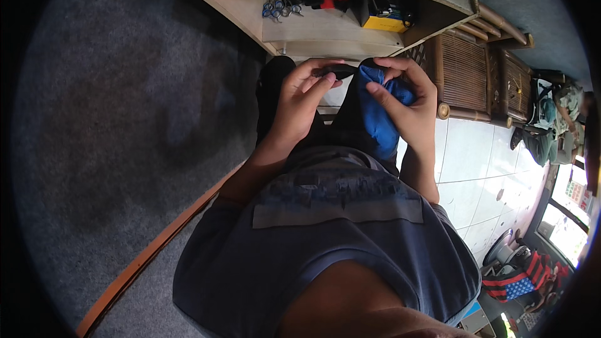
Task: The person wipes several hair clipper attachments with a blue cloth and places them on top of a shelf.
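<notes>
My left hand pinches a small, dark, slender object between thumb and fingers; what it is cannot be made out. Its narrow end points to the right, close to a blue cloth. The cloth is bunched in my right hand, thumb and fingertips gripping its upper edge. From there it hangs down over my dark-clothed right leg. Both hands are above my lap, in front of a worn, pale wooden cabinet.
Inside the cabinet are several scissors, a red-and-black item and a yellow box. A bamboo bench stands to the right, over white floor tiles. Farther right sits a person. A flag-patterned cloth is at lower right.
</notes>
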`<state>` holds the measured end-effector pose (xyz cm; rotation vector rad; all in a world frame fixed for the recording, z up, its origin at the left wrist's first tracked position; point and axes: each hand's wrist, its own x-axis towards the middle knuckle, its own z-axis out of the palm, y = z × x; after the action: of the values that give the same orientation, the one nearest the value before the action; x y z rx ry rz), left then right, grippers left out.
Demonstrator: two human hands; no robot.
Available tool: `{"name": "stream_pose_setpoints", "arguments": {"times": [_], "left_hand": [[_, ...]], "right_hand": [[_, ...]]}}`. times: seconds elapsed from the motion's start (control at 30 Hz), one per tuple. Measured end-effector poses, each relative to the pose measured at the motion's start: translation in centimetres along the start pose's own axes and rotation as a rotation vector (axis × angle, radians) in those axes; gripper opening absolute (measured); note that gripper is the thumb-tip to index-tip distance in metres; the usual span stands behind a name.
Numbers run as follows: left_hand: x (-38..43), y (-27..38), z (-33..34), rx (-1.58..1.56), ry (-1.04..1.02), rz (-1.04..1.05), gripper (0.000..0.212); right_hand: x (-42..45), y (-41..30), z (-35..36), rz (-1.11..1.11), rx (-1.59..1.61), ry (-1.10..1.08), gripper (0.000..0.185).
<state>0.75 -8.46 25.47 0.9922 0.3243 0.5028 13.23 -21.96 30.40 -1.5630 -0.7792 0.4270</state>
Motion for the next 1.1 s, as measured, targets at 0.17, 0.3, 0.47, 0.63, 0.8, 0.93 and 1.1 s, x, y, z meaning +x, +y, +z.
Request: {"name": "stream_pose_setpoints", "arguments": {"times": [0.17,0.3,0.47,0.63,0.8,0.93,1.1], "left_hand": [[0.2,0.6,-0.7,0.183,-0.138,0.143,0.031],[0.4,1.2,-1.1,0.228,-0.228,0.217,0.041],[0.4,1.6,0.0,-0.004,-0.252,0.218,0.048],[-0.1,2.2,1.9,-0.265,-0.08,0.092,0.05],[-0.1,1.7,1.1,-0.359,-0.091,0.002,0.049],[0.8,1.5,-1.0,-0.122,-0.096,0.158,0.041],[0.0,-0.4,-2.0,-0.011,-0.052,-0.114,0.027]], "right_hand": [[0.3,-0.1,0.2,-0.226,-0.191,-0.082,0.035],[0.1,-0.2,0.5,-0.29,-0.23,-0.12,0.033],[0.0,0.1,0.8,-0.309,-0.239,-0.068,0.029],[-0.4,0.3,1.1,-0.321,-0.221,-0.108,0.026],[-0.3,0.9,1.1,-0.367,-0.188,-0.154,0.034],[-0.5,0.7,0.7,-0.229,-0.042,-0.105,0.063],[-0.1,0.5,0.6,-0.293,0.254,-0.114,0.071]]}}
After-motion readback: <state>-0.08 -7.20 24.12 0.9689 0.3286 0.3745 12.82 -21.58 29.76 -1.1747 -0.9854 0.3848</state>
